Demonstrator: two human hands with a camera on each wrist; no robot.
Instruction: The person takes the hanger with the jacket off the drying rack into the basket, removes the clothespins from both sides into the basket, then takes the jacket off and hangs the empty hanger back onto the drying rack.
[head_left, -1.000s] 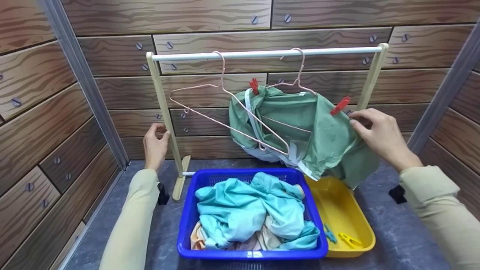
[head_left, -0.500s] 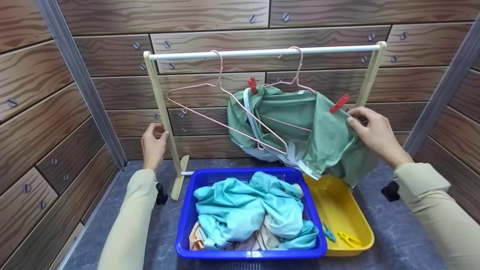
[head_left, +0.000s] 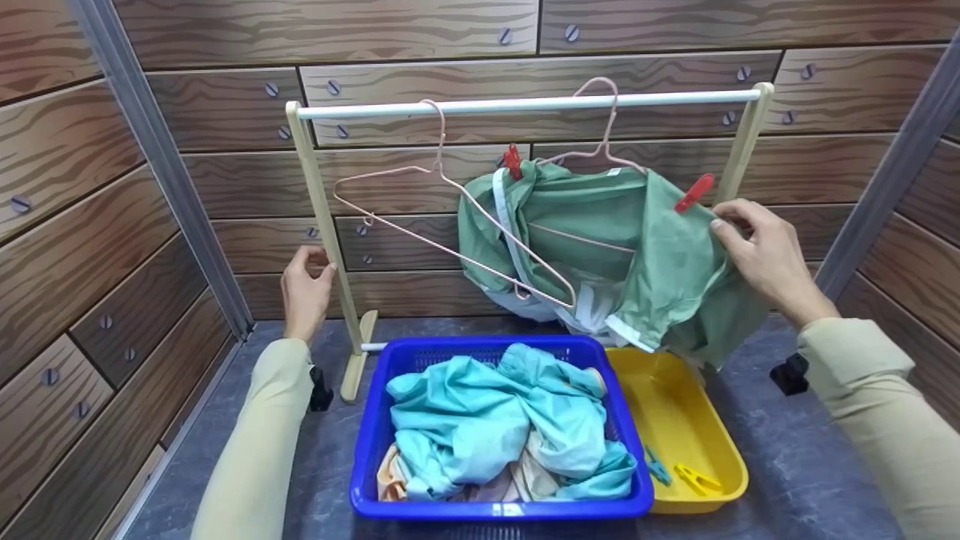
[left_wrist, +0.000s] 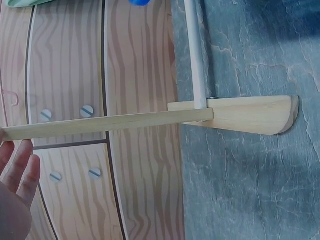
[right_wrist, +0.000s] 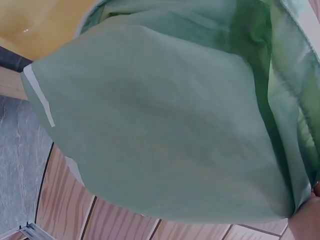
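A green shirt (head_left: 675, 255) with white edging hangs on a pink hanger (head_left: 606, 135) and carries red clothespins (head_left: 694, 193) at both shoulders. My right hand (head_left: 769, 255) pinches the shirt's right shoulder, just below one clothespin. In the right wrist view the green cloth (right_wrist: 150, 120) fills most of the picture, gathered at the fingers in the lower right corner. This hanger's hook stands a little above the white rail (head_left: 517, 105). My left hand (head_left: 306, 289) holds the left wooden post (left_wrist: 110, 124) of the clothes rack, thumb and fingertips right at it.
A bare pink hanger (head_left: 442, 169) hangs left of the shirt, partly in front of it. Below, a blue basket (head_left: 361, 450) holds turquoise and pale clothes (head_left: 480, 427). Beside it, a yellow tray (head_left: 712, 420) holds a blue clothespin (head_left: 658, 465) and a yellow clothespin (head_left: 697, 480).
My right hand has moved slightly up and right with the shirt. The shirt's hanger has risen and shifted right, its hook lifting off the rail. My left hand has stayed at the post.
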